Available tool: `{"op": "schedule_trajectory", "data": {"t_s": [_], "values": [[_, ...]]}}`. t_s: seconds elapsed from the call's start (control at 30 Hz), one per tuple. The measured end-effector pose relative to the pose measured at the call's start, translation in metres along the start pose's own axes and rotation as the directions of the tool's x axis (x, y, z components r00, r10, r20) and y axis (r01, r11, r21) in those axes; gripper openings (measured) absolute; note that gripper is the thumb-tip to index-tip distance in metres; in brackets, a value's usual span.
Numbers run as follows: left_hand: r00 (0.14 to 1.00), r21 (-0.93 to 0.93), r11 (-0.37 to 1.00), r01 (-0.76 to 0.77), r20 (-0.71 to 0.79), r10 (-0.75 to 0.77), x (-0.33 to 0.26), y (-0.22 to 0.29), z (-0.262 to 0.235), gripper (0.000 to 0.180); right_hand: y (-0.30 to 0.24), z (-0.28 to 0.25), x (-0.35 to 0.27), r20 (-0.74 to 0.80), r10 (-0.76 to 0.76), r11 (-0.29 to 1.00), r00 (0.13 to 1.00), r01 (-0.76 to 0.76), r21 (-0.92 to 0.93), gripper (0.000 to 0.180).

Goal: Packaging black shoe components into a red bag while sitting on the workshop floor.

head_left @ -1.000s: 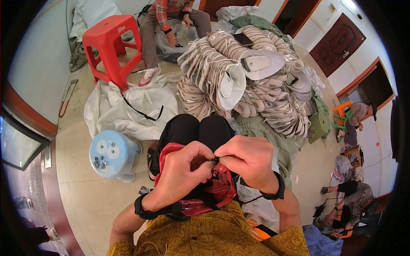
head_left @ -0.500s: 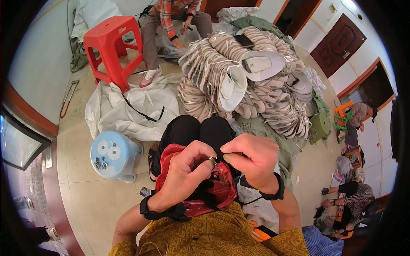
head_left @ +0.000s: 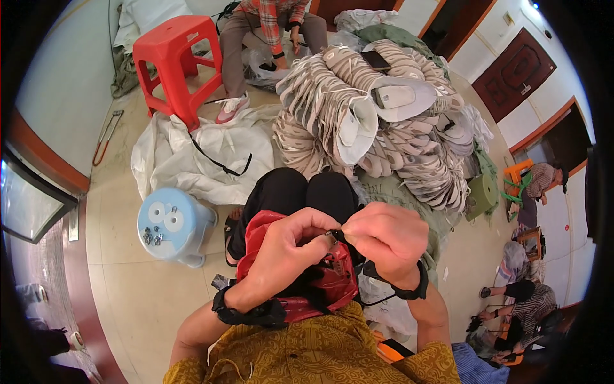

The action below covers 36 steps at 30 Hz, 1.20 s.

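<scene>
Over my lap, my left hand (head_left: 291, 246) is closed in a pinch on a small metal piece (head_left: 334, 238), too small to name. My right hand (head_left: 391, 240) is also closed, its thumb and fingertips pressed together against the left fingertips. Something dark shows between them, but I cannot make out what the right fingers grip. Beneath both hands, a crumpled red plastic bag (head_left: 256, 232) with dark contents lies across my lap. Several small dark metallic pieces (head_left: 153, 237) sit on a round light-blue stool (head_left: 185, 203) at my left.
Ahead stands a large pile of beige strung shoe pieces (head_left: 320, 96) with a phone (head_left: 376, 61) on top. A red stool (head_left: 176, 51) and white sacking (head_left: 211, 150) lie ahead left. One person (head_left: 272, 38) sits beyond; others (head_left: 534, 307) sit at far right.
My right hand has come against the left fingertips, closing the small gap between them. The metal piece is now more covered. The whole view has shifted slightly.
</scene>
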<state>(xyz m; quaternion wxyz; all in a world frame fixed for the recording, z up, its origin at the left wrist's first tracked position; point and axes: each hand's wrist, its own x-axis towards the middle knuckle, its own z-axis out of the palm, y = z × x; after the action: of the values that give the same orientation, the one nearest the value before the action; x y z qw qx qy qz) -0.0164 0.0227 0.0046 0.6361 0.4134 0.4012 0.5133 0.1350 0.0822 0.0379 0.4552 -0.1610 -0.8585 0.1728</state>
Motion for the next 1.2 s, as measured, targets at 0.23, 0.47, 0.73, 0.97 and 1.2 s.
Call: {"op": "schedule_trajectory", "data": {"t_s": [0.23,0.47,0.73,0.97,1.2], "values": [[0.993,0.053,0.995,-0.081,-0.076,0.085,-0.003,-0.004,0.001,0.013,-0.002,0.0,-0.002,0.088,0.389,0.9,0.917,-0.398,0.176,0.015],[0.978,0.136,0.972,-0.191,-0.054,0.2,-0.004,-0.01,0.001,0.015,-0.004,0.0,-0.001,0.203,0.617,0.66,0.76,-0.641,0.392,0.017],[0.95,0.334,0.901,-0.277,-0.046,0.309,-0.004,-0.012,0.003,0.015,-0.002,-0.001,0.002,0.198,0.431,0.884,0.88,-0.456,0.102,0.011],[0.953,0.197,0.937,-0.287,-0.037,0.3,-0.001,-0.022,0.002,0.016,0.0,-0.001,0.001,0.171,0.358,0.928,0.918,-0.37,0.04,0.013],[0.974,0.091,0.971,-0.22,-0.03,0.224,-0.001,-0.02,-0.001,0.016,-0.001,-0.001,0.003,0.179,0.346,0.935,0.921,-0.354,0.009,0.015]]}}
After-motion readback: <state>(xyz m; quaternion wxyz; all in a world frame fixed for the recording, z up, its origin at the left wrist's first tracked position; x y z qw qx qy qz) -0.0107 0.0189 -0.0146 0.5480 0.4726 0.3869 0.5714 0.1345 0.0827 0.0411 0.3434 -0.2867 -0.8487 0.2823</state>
